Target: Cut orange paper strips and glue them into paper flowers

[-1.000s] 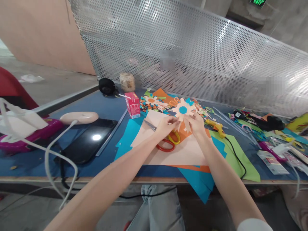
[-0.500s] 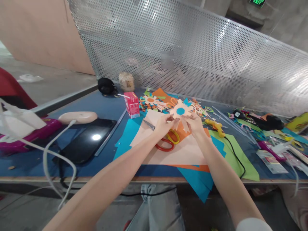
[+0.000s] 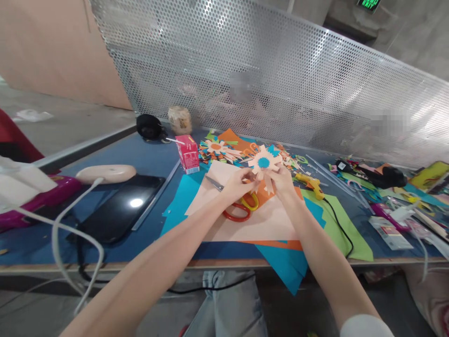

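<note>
Between my two hands is a pale peach paper flower [image 3: 255,161] with a blue round centre and two paper ribbon tails hanging below. My left hand [image 3: 240,185] pinches its lower left edge, and my right hand [image 3: 281,180] grips its lower right side near the tails. Below the flower, scissors [image 3: 237,213] with red and yellow handles lie on a peach paper sheet [image 3: 266,224], partly behind my left wrist. Another paper flower [image 3: 216,147], with an orange centre, rests on a heap of cut scraps behind.
A pink drink carton [image 3: 188,154], black phone [image 3: 121,208] and white power bank [image 3: 105,174] are on the left. To the right lie a yellow glue gun [image 3: 310,183] on green paper [image 3: 351,234] and mixed scraps. A perforated metal screen [image 3: 210,56] closes off the back.
The view has shifted slightly, so the tabletop things appear a little further left. Both hands keep hold of the flower, with only a small change in finger position.
</note>
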{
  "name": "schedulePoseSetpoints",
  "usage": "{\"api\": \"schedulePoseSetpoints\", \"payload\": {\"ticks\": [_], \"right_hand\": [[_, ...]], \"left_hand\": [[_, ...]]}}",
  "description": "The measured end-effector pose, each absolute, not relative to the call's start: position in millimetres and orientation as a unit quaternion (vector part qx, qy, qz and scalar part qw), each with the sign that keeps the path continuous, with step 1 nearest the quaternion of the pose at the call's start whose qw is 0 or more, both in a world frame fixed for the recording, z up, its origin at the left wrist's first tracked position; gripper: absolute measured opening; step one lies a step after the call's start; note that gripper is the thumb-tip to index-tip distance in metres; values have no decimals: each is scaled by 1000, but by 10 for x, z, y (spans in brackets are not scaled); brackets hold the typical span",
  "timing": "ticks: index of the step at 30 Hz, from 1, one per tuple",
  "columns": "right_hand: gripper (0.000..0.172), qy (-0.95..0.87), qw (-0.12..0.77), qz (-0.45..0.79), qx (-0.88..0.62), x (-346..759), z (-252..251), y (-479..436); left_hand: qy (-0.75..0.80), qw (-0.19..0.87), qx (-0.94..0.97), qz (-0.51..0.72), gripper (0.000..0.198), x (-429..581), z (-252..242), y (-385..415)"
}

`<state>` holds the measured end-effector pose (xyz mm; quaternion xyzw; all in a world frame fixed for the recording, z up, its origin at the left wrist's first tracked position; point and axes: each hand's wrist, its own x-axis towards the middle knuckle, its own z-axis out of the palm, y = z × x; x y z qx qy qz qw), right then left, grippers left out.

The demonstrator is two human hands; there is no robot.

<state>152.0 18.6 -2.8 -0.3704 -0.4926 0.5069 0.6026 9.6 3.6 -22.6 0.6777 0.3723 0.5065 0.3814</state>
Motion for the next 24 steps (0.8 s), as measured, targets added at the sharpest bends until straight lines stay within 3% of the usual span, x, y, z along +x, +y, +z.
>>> {"api": "schedulePoseSetpoints", "payload": {"ticks": [12, 24], "right_hand": [[41, -487, 597, 524, -363, 1510, -19, 199], [42, -384, 620, 585, -353, 1535, 17, 200]], "left_hand": [[381, 383, 661, 520, 27, 101, -276, 70], [381, 372, 655, 536, 20, 85, -190, 16]]}}
